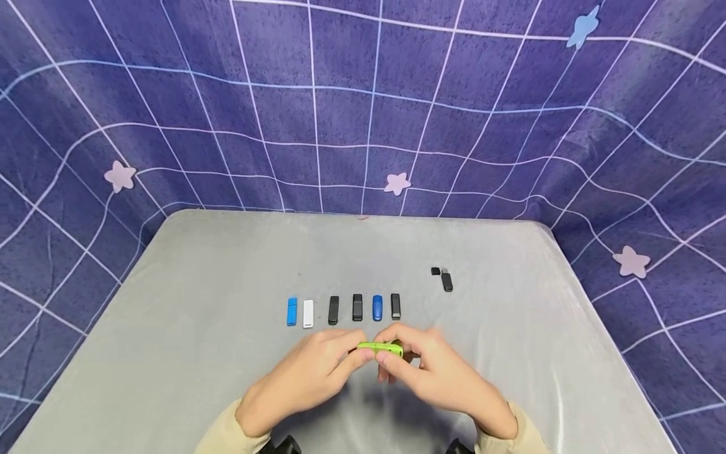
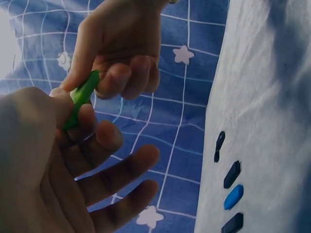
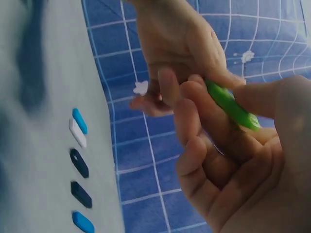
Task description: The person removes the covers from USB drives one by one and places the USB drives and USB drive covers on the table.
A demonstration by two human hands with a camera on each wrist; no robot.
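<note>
Both hands pinch a bright green USB stick [image 1: 388, 347] above the table, one at each end. My left hand [image 1: 314, 366] has its thumb and index finger on the stick's left end; the left wrist view shows its other fingers spread loosely. At the right end, my right hand [image 1: 437, 372] grips with thumb and index finger, the remaining fingers bent beneath. Fingertips cover part of the green stick [image 3: 232, 104], so any seam between cap and body cannot be made out.
Beyond the hands lies a row: a light-blue stick [image 1: 292, 311], a white stick [image 1: 308, 314], a dark-blue stick [image 1: 377, 308] and several black sticks [image 1: 333, 310]. Farther right, a black USB stick [image 1: 447, 280] lies uncapped beside its cap [image 1: 435, 271]. A purple grid curtain [image 1: 340, 113] surrounds the grey-covered table [image 1: 227, 265].
</note>
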